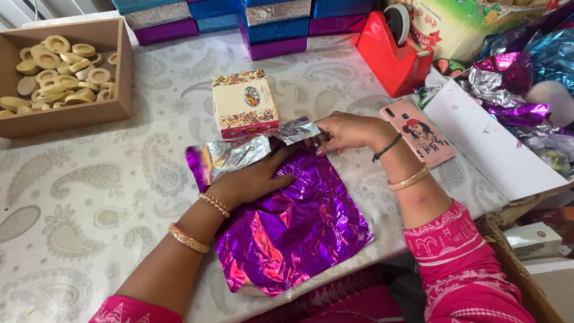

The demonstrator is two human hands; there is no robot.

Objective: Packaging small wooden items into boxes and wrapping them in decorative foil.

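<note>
Now, left hand (254,179) flat, fingers spread on purple foil sheet (293,230), right hand (347,131) pinching its folded silver edge (296,130)

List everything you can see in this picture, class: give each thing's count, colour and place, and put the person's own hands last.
foil sheet: one, purple with silver underside, table centre, far edge folded over
small box: one, cream with floral trim, beyond the foil
tray: one, brown, far left, holding many tan round pieces
wrapped boxes: several, blue, purple, silver, stacked along the far edge
tape dispenser: one, red, far right
phone: one, pink case, right of the hands
white board: one, right
crumpled foil: heap, purple, silver, blue, far right
left hand: flat on the foil
right hand: pinching the folded silver edge
</note>
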